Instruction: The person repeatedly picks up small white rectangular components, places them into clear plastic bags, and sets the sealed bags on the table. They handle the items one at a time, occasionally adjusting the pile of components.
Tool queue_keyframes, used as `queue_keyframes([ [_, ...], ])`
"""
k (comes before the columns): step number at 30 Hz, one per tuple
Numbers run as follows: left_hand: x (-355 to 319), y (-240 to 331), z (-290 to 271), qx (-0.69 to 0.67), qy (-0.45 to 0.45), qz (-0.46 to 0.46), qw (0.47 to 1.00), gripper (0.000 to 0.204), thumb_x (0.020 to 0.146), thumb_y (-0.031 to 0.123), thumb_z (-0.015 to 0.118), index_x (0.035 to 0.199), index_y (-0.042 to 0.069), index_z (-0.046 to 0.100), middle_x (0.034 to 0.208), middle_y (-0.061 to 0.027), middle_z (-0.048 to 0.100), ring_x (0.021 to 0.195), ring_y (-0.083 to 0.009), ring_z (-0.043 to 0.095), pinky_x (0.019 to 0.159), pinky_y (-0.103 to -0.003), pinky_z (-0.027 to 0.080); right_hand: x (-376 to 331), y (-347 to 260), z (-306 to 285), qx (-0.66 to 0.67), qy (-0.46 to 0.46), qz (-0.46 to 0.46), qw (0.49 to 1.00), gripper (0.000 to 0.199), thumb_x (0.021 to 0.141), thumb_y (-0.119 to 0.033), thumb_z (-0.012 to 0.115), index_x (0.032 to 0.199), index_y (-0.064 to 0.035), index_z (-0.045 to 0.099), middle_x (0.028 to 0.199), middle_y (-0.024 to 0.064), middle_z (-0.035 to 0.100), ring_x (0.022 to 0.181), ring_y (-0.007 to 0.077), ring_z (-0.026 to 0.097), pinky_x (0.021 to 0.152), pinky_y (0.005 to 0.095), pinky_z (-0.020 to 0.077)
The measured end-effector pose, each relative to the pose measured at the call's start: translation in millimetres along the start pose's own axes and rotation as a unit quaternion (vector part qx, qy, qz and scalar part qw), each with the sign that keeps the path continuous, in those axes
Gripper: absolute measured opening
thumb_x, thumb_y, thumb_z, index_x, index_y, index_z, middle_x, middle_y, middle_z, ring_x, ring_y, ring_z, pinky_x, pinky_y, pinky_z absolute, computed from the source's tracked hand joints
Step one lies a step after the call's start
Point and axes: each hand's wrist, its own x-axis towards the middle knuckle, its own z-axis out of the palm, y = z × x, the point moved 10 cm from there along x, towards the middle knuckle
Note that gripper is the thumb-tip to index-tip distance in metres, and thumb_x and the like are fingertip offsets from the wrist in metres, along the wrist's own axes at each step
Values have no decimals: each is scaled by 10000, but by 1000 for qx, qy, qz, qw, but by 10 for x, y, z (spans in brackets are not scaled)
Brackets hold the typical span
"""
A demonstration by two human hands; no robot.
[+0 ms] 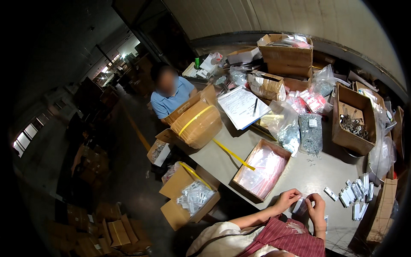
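both hands (317, 209) pinch a small clear bag (302, 207), which sits directly between them.

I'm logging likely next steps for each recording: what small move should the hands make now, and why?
Probably press the small clear bag shut along its upper edge: the fingertips of the left hand and right hand meet near that edge, and a pale piece seems to be inside, though that is hard to make out.
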Motion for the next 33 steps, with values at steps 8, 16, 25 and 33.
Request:
queue_keyframes([
  [8, 2, 166, -32, -27, 18, -8, 999, 125, 1004, 102, 614, 1012, -22, 624, 920, 5, 640, 829, -55, 580, 736, -231, 486, -19, -37, 11, 25, 0, 1, 1000, 140, 808, -43, 731, 895, 15, 638, 825, 155, 655, 763, 287, 660, 698, 362, 511],
  [16, -54, 547, 110, 211, 7, 78, 974, 135, 944, 122, 653, 984, -1, 615, 797, -68, 645, 706, -122, 602, 649, -301, 492, -46, -227, 113, 59, -26, -45, 997, 171, 858, -53, 702, 996, 13, 627, 861, 160, 665, 794, 280, 682, 712, 357, 529],
  [25, -105, 571, 107, 186, 23, 88, 978, 162, 953, 144, 642, 1007, -8, 622, 820, -95, 664, 742, -153, 636, 692, -312, 514, -68, -56, 196, -22, -65, -2, 998, 148, 920, -126, 671, 918, 6, 604, 814, 163, 645, 710, 275, 634, 645, 365, 497],
  [33, -6, 533, 107, 209, 23, 84, 974, 130, 922, 128, 642, 959, 11, 602, 796, -95, 630, 744, -169, 623, 712, -318, 507, -70, 125, 200, -34, -77, 59, 995, 208, 802, -182, 682, 771, 14, 619, 678, 185, 634, 611, 318, 641, 583, 396, 495],
])
